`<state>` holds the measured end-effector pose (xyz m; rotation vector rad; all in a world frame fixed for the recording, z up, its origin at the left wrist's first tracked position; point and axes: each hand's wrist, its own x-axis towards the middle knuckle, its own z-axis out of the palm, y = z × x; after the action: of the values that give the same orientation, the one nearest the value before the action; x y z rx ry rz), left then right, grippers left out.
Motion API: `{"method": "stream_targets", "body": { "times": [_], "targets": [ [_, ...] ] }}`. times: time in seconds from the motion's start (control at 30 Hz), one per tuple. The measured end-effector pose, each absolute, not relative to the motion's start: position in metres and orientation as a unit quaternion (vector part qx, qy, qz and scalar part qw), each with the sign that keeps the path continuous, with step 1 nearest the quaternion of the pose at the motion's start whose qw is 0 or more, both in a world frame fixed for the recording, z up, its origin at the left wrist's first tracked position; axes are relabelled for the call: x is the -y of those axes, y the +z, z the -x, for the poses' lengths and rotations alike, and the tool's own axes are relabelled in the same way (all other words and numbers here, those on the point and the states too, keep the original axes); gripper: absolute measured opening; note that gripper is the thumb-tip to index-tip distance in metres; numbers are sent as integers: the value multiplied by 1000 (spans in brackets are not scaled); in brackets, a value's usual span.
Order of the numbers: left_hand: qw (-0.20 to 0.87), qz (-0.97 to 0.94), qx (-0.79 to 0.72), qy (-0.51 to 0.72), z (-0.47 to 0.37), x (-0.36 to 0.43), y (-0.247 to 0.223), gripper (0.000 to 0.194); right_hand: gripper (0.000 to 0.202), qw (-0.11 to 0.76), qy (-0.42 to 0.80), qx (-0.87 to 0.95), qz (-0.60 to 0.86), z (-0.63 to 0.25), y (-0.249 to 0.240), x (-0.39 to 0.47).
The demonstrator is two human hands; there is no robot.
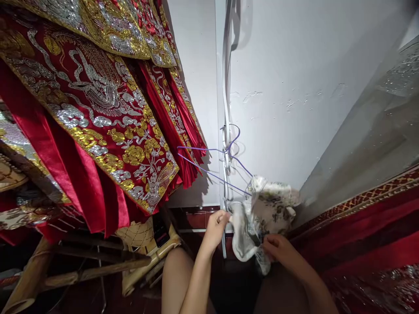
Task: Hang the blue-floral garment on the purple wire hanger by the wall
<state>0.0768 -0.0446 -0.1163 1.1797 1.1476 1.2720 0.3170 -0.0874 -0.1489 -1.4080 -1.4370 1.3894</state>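
A purple wire hanger (209, 171) hangs by its hook on a white strip that runs up the wall. On the hanger's right end is a pale floral-print garment (276, 205) with white edging, bunched and partly folded over. My left hand (217, 226) is closed in a pinch on the garment's left white edge, below the hanger's bar. My right hand (278, 248) pinches the lower part of the same garment on its right side. The fabric between my two hands droops in a loop. The fingertips of my right hand are partly hidden in the cloth.
Red costumes with gold and silver embroidery (134, 144) hang at the left. Below them stands bamboo furniture (98, 272). A white wall (278, 56) with peeling paint is ahead. Red fabric with gold trim (373, 222) lies along the right. My knees are close beneath.
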Motion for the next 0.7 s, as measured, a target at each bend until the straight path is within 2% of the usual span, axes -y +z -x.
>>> {"method": "stream_targets", "body": {
  "times": [0.07, 0.13, 0.2, 0.27, 0.4, 0.5, 0.57, 0.63, 0.7],
  "targets": [
    [524, -500, -448, 524, -87, 55, -110, 37, 25, 338, 502, 570, 555, -311, -158, 88],
    [535, -513, -418, 525, -100, 65, -101, 39, 19, 371, 461, 581, 559, -303, -156, 88],
    [530, -547, -392, 516, -112, 75, -90, 36, 36, 394, 477, 600, 507, -290, -143, 88],
    [497, -591, -380, 509, -120, 82, -79, 31, 41, 378, 542, 614, 430, -275, -125, 88],
    [423, -645, -389, 504, -115, 86, -68, 22, 17, 373, 583, 606, 392, -251, -92, 83],
    [461, -686, -380, 416, -94, 85, -74, 36, 6, 395, 522, 646, 393, -257, -73, 70],
    [475, -718, -380, 338, -77, 86, -83, 32, 4, 425, 463, 668, 399, -269, -61, 54],
    [440, -744, -411, 290, -57, 86, -92, 27, 6, 495, 383, 654, 425, -280, -51, 31],
    [371, -752, -469, 277, -36, 85, -96, 29, 19, 568, 306, 611, 458, -284, -44, 3]
  ]
}}
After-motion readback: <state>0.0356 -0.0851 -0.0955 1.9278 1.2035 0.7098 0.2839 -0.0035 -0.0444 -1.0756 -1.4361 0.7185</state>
